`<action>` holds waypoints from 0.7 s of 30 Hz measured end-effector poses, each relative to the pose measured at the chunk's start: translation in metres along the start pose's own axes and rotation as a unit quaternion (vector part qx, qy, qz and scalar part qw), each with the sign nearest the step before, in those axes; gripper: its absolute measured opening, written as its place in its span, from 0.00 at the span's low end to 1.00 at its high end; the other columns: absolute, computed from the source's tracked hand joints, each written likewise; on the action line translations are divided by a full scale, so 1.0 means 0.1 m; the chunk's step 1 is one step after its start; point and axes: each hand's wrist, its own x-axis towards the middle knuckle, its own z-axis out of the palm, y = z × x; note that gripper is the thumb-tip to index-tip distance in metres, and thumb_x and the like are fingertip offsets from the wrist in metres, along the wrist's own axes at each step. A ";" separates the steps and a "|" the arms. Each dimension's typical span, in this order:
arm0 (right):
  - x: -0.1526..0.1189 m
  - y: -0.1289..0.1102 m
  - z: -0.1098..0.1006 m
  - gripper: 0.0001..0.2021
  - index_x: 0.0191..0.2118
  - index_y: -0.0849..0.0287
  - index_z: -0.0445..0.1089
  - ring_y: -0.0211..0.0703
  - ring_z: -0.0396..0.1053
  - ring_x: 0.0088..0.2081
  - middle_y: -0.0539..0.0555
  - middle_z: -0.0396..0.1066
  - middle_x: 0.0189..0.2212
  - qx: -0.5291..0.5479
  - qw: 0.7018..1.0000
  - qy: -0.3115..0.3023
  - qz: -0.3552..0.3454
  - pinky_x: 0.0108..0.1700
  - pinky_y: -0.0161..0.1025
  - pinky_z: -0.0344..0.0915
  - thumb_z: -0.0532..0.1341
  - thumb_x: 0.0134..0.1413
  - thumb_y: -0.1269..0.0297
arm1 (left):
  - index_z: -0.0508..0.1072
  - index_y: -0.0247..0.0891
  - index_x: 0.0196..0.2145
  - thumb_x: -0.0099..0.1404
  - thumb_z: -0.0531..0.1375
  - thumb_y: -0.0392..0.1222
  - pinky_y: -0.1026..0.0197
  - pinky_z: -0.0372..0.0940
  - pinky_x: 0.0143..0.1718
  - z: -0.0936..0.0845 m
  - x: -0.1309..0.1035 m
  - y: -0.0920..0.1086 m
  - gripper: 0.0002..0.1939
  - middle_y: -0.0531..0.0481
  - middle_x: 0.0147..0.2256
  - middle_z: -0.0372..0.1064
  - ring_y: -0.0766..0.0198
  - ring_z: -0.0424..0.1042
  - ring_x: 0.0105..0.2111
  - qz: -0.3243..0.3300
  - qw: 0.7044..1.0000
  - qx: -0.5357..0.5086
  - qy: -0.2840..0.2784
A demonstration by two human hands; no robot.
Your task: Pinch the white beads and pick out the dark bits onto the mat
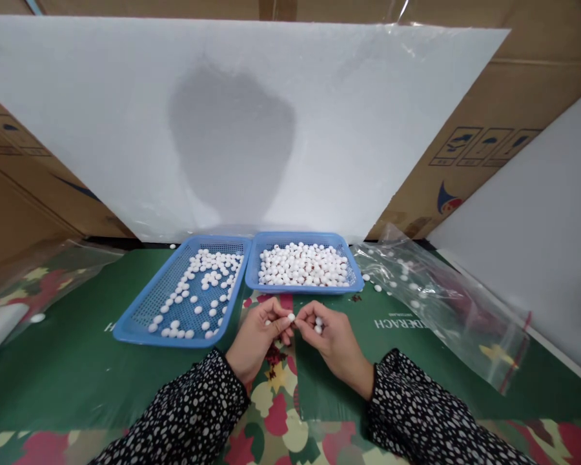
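Note:
My left hand (259, 336) is closed, pinching a small round white ball (291, 317) between thumb and fingertip. Another white piece shows partly among its curled fingers. Close beside it, the fingertips of my right hand (339, 339) come up to the pinched ball; whether they grip it too I cannot tell. A few more white balls (318, 325) sit inside the curled fingers of my right hand. Beyond both hands stands a blue mesh basket (305, 290) heaped with white balls. Left of it, a second blue basket (174, 342) has white balls scattered over its bottom.
A clear plastic zip bag (465, 329) lies at the right, with loose white balls (377, 288) near it. Dark red crumbs (274, 354) lie below my hands on the green patterned covering (77, 387). A white board (343, 129) leans on cardboard boxes (484, 110) behind.

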 end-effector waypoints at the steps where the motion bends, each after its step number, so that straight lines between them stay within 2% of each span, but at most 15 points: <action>1: 0.00 0.00 0.00 0.06 0.31 0.58 0.68 0.35 0.56 0.23 0.46 0.64 0.21 -0.003 1.000 0.001 -0.003 0.25 0.31 0.53 0.61 0.58 0.64 | 0.63 0.37 0.28 0.60 0.65 0.41 0.70 0.58 0.24 0.01 0.00 0.00 0.12 0.56 0.21 0.69 0.72 0.65 0.20 0.002 1.000 0.001 0.002; 10: 0.00 -0.02 0.02 0.07 0.31 0.58 0.66 0.35 0.58 0.23 0.46 0.66 0.22 -0.014 1.000 0.011 -0.007 0.25 0.30 0.54 0.60 0.60 0.63 | 0.63 0.37 0.27 0.60 0.64 0.41 0.70 0.59 0.24 0.02 -0.03 0.01 0.12 0.55 0.21 0.70 0.72 0.66 0.19 0.016 1.000 0.018 0.009; 13: 0.01 -0.04 -0.01 0.05 0.39 0.58 0.67 0.35 0.58 0.23 0.44 0.62 0.22 -0.023 0.999 0.001 -0.027 0.26 0.31 0.54 0.59 0.61 0.63 | 0.64 0.37 0.28 0.60 0.65 0.42 0.69 0.60 0.24 0.03 -0.03 0.04 0.12 0.54 0.22 0.70 0.71 0.66 0.20 0.013 1.000 0.015 0.000; 15: 0.03 -0.07 -0.04 0.10 0.48 0.56 0.66 0.35 0.58 0.24 0.44 0.61 0.23 -0.040 0.997 -0.028 -0.065 0.28 0.31 0.55 0.58 0.62 0.65 | 0.65 0.36 0.29 0.60 0.65 0.44 0.69 0.60 0.24 0.03 -0.02 0.07 0.12 0.54 0.22 0.70 0.71 0.67 0.20 0.011 1.000 0.003 -0.004; 18: 0.15 -0.11 -0.06 0.10 0.50 0.55 0.67 0.36 0.61 0.26 0.45 0.63 0.26 -0.080 0.987 -0.077 -0.113 0.30 0.32 0.57 0.56 0.64 0.65 | 0.65 0.36 0.31 0.58 0.67 0.47 0.69 0.63 0.26 0.02 0.00 0.11 0.15 0.53 0.23 0.71 0.70 0.68 0.22 0.015 0.999 -0.034 0.015; 21: 0.44 -0.16 -0.09 0.07 0.46 0.56 0.66 0.38 0.63 0.26 0.47 0.65 0.27 -0.130 0.981 -0.070 -0.128 0.31 0.33 0.58 0.56 0.64 0.63 | 0.65 0.38 0.33 0.58 0.66 0.53 0.69 0.62 0.22 -0.02 0.02 0.13 0.19 0.53 0.25 0.71 0.69 0.68 0.21 0.027 0.997 -0.043 0.061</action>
